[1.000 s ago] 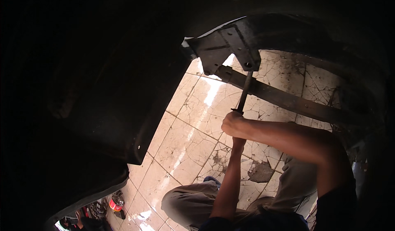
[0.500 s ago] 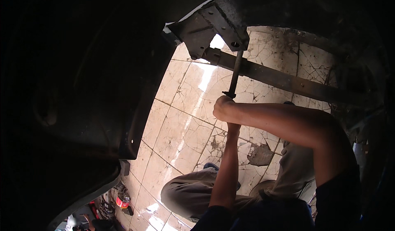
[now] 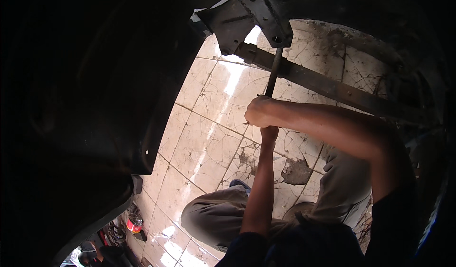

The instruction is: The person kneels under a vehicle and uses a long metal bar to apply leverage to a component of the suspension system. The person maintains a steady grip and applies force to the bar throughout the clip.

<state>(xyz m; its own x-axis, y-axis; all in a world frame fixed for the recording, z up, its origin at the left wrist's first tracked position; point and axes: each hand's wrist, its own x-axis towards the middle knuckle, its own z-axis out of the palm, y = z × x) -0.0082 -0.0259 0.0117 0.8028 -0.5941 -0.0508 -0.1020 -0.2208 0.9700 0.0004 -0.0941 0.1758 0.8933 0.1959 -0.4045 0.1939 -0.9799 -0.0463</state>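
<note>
A dark metal rod [image 3: 272, 80] slants down from beside the holed end of a metal bracket [image 3: 233, 22]. My right hand [image 3: 260, 111] is closed around its lower end, the forearm reaching across from the right. A thin dark tip pokes out at the left side of that fist; what it belongs to is hidden. Directly underneath is my left hand [image 3: 269, 132], its arm rising from the lower edge. Its fingers are covered by my right hand, so their grip does not show.
Behind the rod, a long dark bar [image 3: 323, 84] runs to the right. A large dark curved panel [image 3: 109, 100] fills the left. Below lies a cracked tile floor [image 3: 204, 119] with my bent knees over it. A red-labelled bottle [image 3: 134, 224] and another person [image 3: 102, 252] are at lower left.
Both hands sit slightly higher in the picture, as do the bracket and bar. The small collar seen above my right hand before is now mostly covered by it.
</note>
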